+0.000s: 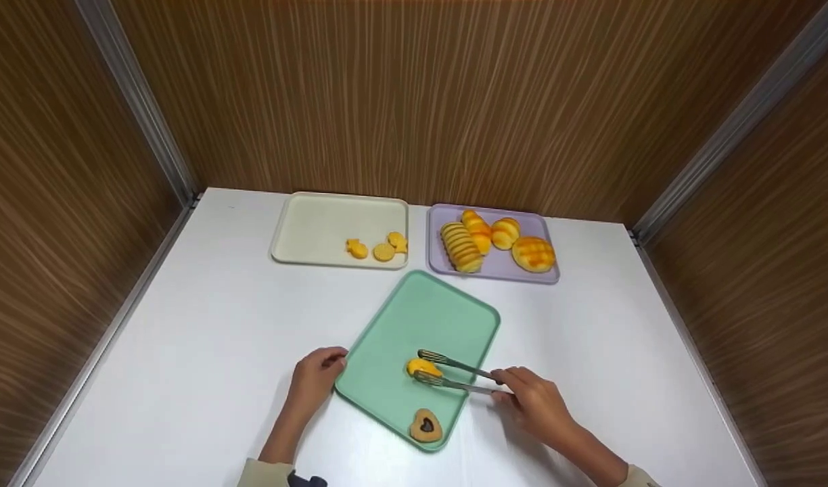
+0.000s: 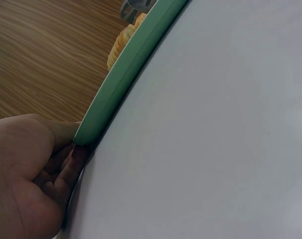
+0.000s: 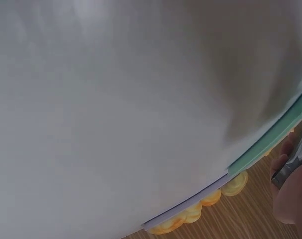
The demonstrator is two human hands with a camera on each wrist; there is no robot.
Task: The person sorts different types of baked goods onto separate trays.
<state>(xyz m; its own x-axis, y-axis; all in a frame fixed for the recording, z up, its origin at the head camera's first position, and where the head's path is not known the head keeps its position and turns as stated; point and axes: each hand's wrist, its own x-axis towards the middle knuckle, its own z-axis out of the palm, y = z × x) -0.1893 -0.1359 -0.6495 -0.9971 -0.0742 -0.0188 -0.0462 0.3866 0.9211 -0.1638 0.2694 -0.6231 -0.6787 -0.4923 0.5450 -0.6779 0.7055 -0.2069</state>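
The green tray (image 1: 441, 311) lies at an angle on the white table. At its left edge my left hand (image 1: 312, 379) pinches the rim, thumb above and fingers below in the left wrist view. My right hand (image 1: 539, 406) grips metal tongs (image 1: 468, 369) with slotted tips, reaching over the tray's right edge. Between the tong tips sits a small yellow piece (image 1: 421, 366), partly covered by the lower tip. A heart-shaped cookie (image 1: 427, 426) with a dark centre rests in the tray's near corner. In the right wrist view, only part of the right hand (image 3: 295, 194) shows, at the right edge.
Behind stands a cream tray (image 1: 312, 230) with a yellow fish-shaped piece (image 1: 357, 249), a round cookie (image 1: 384, 252) and another yellow piece (image 1: 398, 241). Beside it, a purple tray (image 1: 502, 272) carries several breads (image 1: 533, 254). Wood-grain panels (image 1: 414, 101) enclose the table (image 1: 197, 325).
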